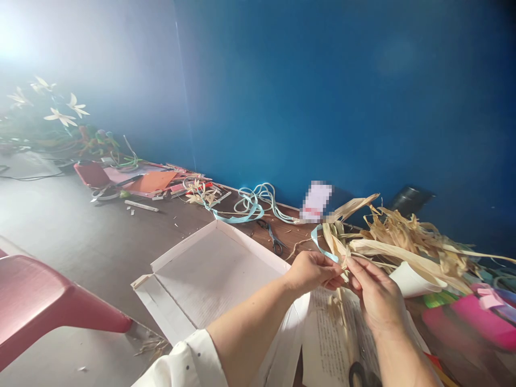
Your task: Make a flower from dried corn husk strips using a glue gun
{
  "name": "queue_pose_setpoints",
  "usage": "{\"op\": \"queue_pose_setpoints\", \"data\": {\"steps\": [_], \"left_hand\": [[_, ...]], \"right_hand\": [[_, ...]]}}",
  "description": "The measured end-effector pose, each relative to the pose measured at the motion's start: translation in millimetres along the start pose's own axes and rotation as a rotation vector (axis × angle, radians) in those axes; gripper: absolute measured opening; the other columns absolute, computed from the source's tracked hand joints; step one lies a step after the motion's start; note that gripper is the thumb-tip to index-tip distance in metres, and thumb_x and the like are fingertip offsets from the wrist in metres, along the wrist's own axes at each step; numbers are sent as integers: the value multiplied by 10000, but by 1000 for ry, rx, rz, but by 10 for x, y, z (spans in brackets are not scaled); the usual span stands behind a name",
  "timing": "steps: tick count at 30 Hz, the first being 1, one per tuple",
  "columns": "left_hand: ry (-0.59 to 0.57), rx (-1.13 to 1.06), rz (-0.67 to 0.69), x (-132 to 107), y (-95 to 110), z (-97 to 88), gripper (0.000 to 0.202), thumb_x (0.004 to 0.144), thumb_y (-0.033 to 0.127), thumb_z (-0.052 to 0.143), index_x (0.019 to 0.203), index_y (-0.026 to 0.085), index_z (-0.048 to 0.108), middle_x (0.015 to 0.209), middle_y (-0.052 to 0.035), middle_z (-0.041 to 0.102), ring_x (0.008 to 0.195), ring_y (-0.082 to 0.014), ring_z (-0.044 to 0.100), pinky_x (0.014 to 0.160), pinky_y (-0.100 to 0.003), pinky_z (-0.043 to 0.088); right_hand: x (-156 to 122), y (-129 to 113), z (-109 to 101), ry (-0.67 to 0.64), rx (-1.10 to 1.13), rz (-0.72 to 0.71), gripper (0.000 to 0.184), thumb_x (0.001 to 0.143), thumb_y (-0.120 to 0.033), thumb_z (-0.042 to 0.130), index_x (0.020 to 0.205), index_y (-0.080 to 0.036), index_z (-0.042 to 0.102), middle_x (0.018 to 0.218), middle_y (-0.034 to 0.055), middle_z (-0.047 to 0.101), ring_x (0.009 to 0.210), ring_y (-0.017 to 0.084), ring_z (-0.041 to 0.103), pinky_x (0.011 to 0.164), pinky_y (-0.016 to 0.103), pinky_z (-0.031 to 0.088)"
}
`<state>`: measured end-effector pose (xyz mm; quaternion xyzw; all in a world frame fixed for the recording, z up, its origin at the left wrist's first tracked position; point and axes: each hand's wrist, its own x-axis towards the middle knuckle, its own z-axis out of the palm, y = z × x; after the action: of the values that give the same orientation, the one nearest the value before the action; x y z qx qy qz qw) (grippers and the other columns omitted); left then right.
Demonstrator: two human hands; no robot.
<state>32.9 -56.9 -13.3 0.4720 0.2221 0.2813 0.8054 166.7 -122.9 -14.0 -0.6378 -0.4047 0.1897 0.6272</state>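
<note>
Nearest the camera, a white sleeve [186, 365] covers the left arm, which reaches up across a printed page [325, 344]. A dark scissor handle [357, 374] lies at the bottom edge of that page. To the left a red chair [44, 301] juts in, and beside the arm lies a flat white box [209, 271] with its flaps folded out.

Just above the page the two hands meet over the table [92, 242]. The left hand [311, 271] has thumb and forefinger pressed together, pinching the end of a pale blue ribbon [320, 246] that curls up and to the left from the fingertips. The right hand [377, 296] faces it, its thumb and first fingers nipping a thin bunch of husk [337, 243]. The other fingers are loosely curled. The husk stands up between the two hands, with a few strands hanging down over the page. The fingertips of both hands are touching or nearly so.

Right of the hands are a white paper cone [409, 280] and pink pieces [478, 317]. Behind them a loose heap of dry husks [407, 234] spreads along the table.

Farther back small scissors [274, 240] lie near the box corner, then a tangle of blue ribbons [253, 204], some husk flowers [201, 193] and orange paper [153, 181]. A blurred card [316, 201] leans on the blue wall [342, 97]. At far left pale flowers [60, 115] stand in haze.
</note>
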Motion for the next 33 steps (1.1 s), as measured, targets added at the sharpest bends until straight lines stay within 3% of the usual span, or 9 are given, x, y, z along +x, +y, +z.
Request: {"op": "queue_pose_setpoints", "data": {"steps": [33], "left_hand": [[-4,-17,-15,-17,51,11,626,370,599,824,693,95,641,626,-20,616,566,-94,564,686,-285,476]], "right_hand": [[-15,-48,21,6,154,166,346,631,-442,795,879,-211,727,560,-38,527,504,90,373,466,256,280]]}}
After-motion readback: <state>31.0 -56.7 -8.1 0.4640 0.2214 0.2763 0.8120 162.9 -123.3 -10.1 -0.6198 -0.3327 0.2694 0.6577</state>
